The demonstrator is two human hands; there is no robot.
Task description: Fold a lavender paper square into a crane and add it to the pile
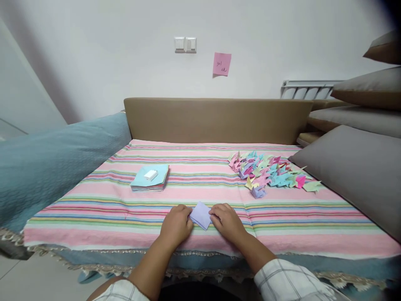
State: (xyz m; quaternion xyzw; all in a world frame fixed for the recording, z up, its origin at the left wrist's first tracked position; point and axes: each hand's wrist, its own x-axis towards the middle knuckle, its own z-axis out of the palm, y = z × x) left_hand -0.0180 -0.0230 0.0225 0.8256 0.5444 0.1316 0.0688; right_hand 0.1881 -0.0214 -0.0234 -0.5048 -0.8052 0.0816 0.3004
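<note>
In the head view, we see the left hand and the right hand working close together over a pink striped cloth spread on a sofa seat. Between them lies a small folded sheet of purple paper, set cornerwise to us. The left hand is nearly closed, its thumb and forefinger pinching the paper's left corner; the right hand is likewise drawn in, thumb and fingertips on the right corner. The other fingers of both hands curl loosely.

Beyond the left hand and further left, we find a stack of coloured paper, light blue on top, with a small white block resting on it. Beyond the right hand and to its right spreads a heap of folded paper figures in pink, blue, green, yellow and purple; a purple one is among those nearest that hand. Grey cushions stand well to the right of the right hand. Straight ahead of both hands, we see the brown backrest.
</note>
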